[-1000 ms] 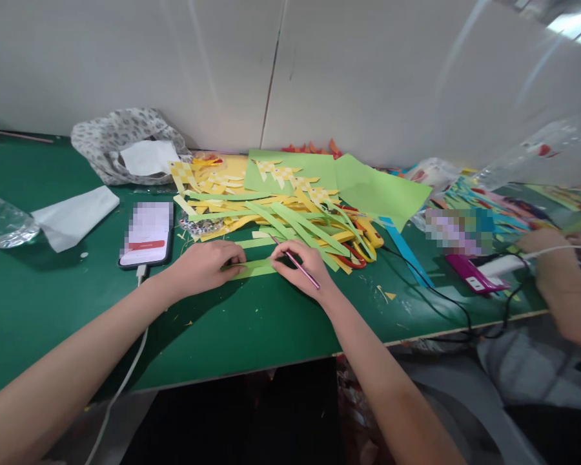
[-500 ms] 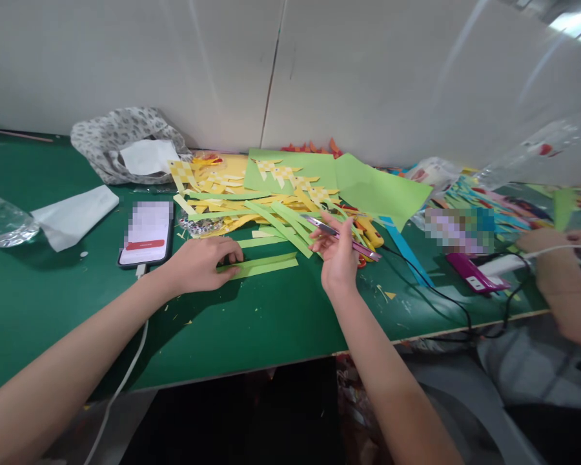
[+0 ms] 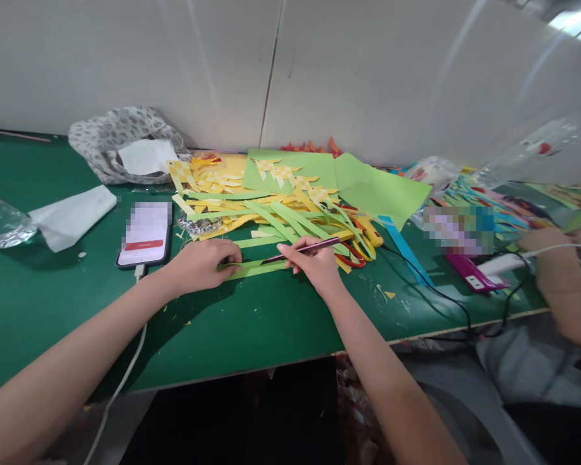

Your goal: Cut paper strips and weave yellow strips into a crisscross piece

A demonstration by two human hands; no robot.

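My left hand (image 3: 204, 265) lies on the green table with its fingers curled, pinning the left end of a folded light-green paper strip (image 3: 254, 268). In my right hand (image 3: 314, 261) is a slim pink metal tool (image 3: 314, 247), gripped like a pen; its exact kind is unclear. The dark pointed tip meets the strip, just right of my left fingers. Another green strip (image 3: 259, 243) lies right behind. Beyond both hands spreads a pile of green and yellow paper strips (image 3: 290, 216), with yellow-and-white checked woven paper fish (image 3: 281, 172) on top.
A phone (image 3: 146, 232) on a white cable lies left of my hand. Red-handled scissors (image 3: 352, 259), a yellow-handled tool (image 3: 368, 231) with a black cord and a blue strip (image 3: 407, 252) lie right. Another person's arm (image 3: 556, 278) rests at the far right. Green sheets (image 3: 382, 190) lie at the back.
My right hand has turned over and moved left and down, bringing the pink tool's tip onto the strip. My left hand stays put. At the far right, the other person's green paper has shifted.
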